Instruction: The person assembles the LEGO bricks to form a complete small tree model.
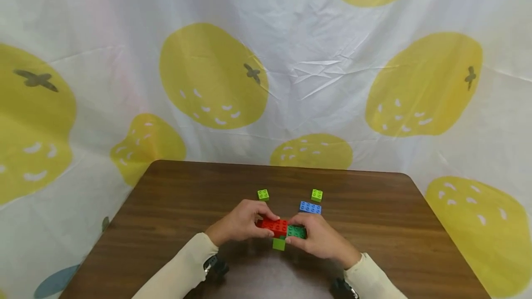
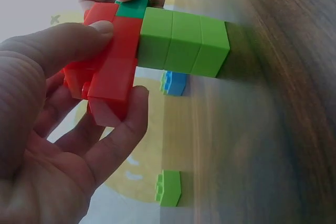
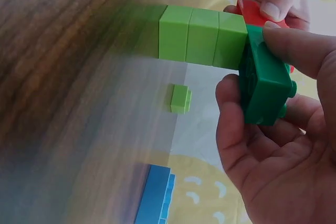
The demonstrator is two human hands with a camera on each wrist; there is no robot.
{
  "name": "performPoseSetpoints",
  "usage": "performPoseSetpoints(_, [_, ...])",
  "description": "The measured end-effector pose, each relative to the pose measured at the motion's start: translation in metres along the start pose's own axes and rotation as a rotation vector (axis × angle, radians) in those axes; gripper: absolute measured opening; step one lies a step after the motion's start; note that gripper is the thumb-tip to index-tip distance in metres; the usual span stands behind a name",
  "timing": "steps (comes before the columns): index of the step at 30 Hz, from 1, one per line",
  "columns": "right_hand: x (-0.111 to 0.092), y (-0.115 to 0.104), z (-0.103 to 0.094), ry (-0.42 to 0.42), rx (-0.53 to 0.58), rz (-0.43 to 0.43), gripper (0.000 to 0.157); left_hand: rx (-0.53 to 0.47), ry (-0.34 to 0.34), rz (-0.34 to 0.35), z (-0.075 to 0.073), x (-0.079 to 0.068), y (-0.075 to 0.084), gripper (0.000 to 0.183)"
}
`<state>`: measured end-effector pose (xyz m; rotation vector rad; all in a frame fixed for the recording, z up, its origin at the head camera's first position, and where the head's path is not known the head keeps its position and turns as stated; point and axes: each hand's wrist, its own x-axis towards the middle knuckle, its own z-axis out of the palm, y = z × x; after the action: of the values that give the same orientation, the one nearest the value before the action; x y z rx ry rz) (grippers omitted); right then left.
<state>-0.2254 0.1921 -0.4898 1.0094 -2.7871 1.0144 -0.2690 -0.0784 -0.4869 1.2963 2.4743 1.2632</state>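
Between both hands is a joined build of toy building bricks. Its foot is a column of three lime-green bricks (image 1: 279,244), standing on the table. On top sit red bricks (image 1: 275,228), in two layers in the left wrist view, and a dark green brick (image 1: 297,231) beside them on the right. My left hand (image 1: 245,220) grips the red bricks, thumb on the near side and fingers behind and beneath. My right hand (image 1: 316,236) holds the dark green brick (image 3: 265,80) between thumb and fingers; its outer end overhangs the lime-green column (image 3: 202,36).
Behind the hands, two small lime-green bricks (image 1: 263,194) lie apart on the brown wooden table (image 1: 187,188). A blue brick (image 1: 310,207) lies in front of the right-hand one. A white curtain with yellow fruit prints (image 1: 316,105) hangs behind the table's far edge.
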Motion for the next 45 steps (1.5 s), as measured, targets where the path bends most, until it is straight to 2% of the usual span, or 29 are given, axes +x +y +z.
performPoseSetpoints(8, [0.005, 0.002, -0.007, -0.027, 0.006, 0.011, 0.027, 0.002, 0.012, -0.044, 0.004, -0.001, 0.002, 0.033])
performPoseSetpoints(13, [0.008, 0.005, -0.012, 0.015, 0.013, -0.061, 0.030, 0.002, 0.010, -0.071, 0.005, -0.002, 0.003, 0.033])
performPoseSetpoints(16, [0.010, 0.007, -0.017, 0.031, 0.042, -0.074, 0.032, -0.002, 0.011, -0.081, 0.004, -0.001, 0.004, 0.034])
performPoseSetpoints(21, [0.012, 0.012, -0.025, 0.047, 0.068, -0.001, 0.028, 0.013, -0.003, -0.090, 0.005, -0.003, 0.003, 0.034])
performPoseSetpoints(25, [0.013, 0.019, -0.031, 0.098, 0.047, 0.058, 0.025, 0.013, -0.013, -0.090, 0.006, -0.005, 0.002, 0.035])
performPoseSetpoints(36, [0.021, 0.059, -0.047, 0.242, 0.028, 0.208, 0.023, 0.020, -0.018, -0.104, 0.005, -0.004, 0.004, 0.037])
performPoseSetpoints(45, [0.023, 0.092, -0.052, 0.271, -0.029, 0.301, 0.029, 0.010, -0.019, -0.124, 0.005, -0.005, 0.003, 0.038])
